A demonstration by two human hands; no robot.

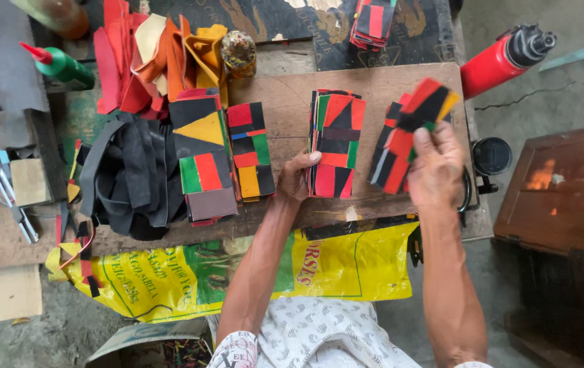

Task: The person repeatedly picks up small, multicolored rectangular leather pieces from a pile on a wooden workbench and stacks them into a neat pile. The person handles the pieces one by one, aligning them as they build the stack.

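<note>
So we're looking straight down at a wooden board covered in patchwork pieces. Our left hand sits at the near-left edge of a stack of patchwork panels in the middle of the board, thumb laid on its edge and fingers curled under, so it's gripping that stack from the side. Our right hand is up off the board a bit, pinching a single patchwork panel of red, black and yellow between thumb and fingers, right above a second fanned pile of the same stuff. Can't really tell if the lifted piece is touching that pile, since the hand covers the spot.

Further left lie two more stacks, side by side, then a heap of black straps. Behind those is a jumble of red, orange and yellow scraps. A green bottle with a red tip lies far left, and a red canister sits off the board's right corner. A yellow printed bag hangs below the near edge.
</note>
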